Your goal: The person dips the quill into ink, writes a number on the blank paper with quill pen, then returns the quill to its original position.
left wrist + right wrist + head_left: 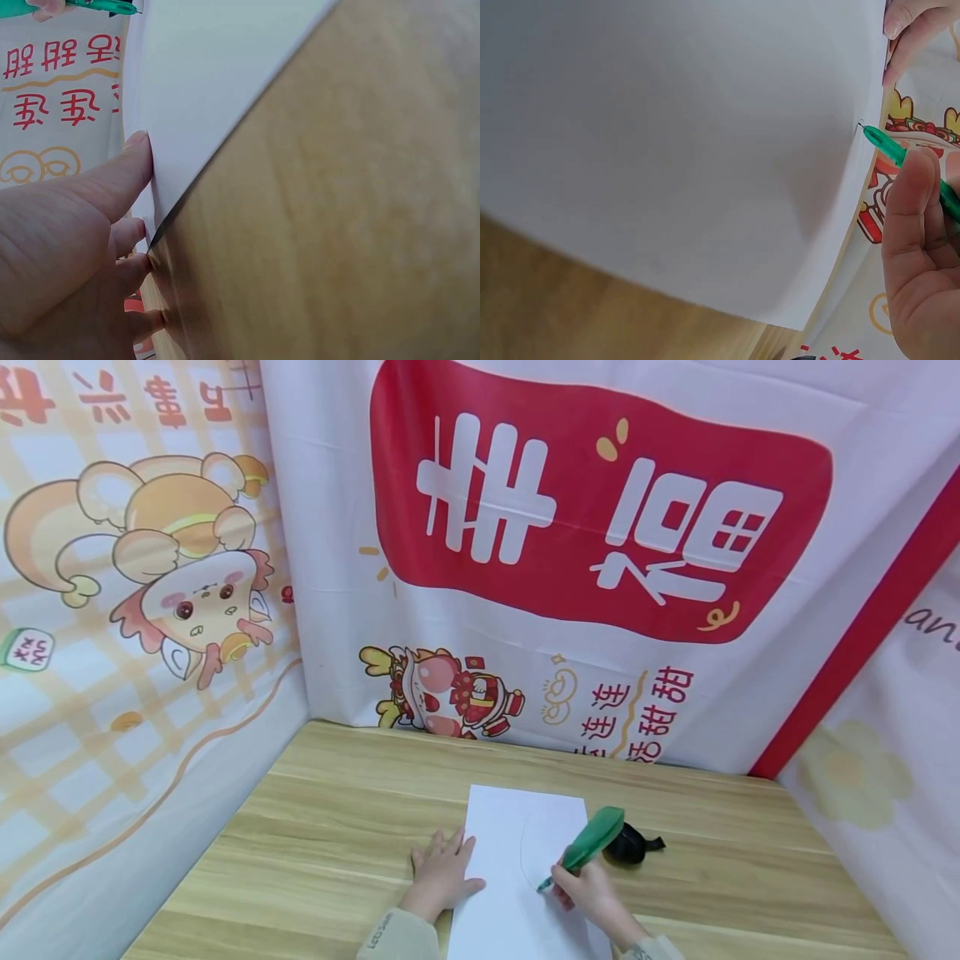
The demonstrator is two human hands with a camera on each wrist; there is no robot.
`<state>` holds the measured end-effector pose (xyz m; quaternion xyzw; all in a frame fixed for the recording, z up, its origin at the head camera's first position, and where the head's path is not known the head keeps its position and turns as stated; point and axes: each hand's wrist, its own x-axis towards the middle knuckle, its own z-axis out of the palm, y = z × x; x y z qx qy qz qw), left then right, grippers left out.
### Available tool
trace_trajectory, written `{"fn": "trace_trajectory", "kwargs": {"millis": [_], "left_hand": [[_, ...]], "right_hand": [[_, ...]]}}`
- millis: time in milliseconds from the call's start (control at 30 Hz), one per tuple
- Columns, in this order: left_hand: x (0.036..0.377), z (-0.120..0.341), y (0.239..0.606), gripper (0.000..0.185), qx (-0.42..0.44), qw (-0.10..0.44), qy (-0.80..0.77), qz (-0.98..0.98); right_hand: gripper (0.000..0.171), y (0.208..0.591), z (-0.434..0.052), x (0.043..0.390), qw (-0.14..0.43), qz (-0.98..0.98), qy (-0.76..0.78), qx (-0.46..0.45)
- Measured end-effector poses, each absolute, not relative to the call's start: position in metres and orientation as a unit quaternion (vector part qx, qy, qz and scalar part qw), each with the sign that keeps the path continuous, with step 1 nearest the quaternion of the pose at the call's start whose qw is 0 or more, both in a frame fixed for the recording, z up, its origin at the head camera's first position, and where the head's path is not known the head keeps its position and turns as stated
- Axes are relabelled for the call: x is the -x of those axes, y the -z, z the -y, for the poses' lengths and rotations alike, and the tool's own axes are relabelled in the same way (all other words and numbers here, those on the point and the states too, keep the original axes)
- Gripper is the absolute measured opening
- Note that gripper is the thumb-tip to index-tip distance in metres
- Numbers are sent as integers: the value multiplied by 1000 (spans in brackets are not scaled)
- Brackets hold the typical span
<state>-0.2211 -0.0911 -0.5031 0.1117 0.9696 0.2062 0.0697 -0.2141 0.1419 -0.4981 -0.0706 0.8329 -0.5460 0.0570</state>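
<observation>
The white paper (517, 860) lies low in the middle of the frame on the wooden counter (322, 843); the right hand (588, 893) has its fingers clenched round a green pen (588, 843), tip on the paper; the left hand (442, 872) presses the paper's left edge, fingers flat; a black thing (630, 843) sits just right of the pen; bare counter lies on both sides; cloth walls with red writing stand behind.
</observation>
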Motion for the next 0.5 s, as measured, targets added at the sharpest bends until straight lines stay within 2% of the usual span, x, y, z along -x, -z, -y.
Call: {"fn": "trace_trajectory", "kwargs": {"millis": [500], "left_hand": [[220, 91, 501, 66, -114, 72, -212, -968]], "right_hand": [[11, 496, -155, 211, 64, -838, 539, 60]]}}
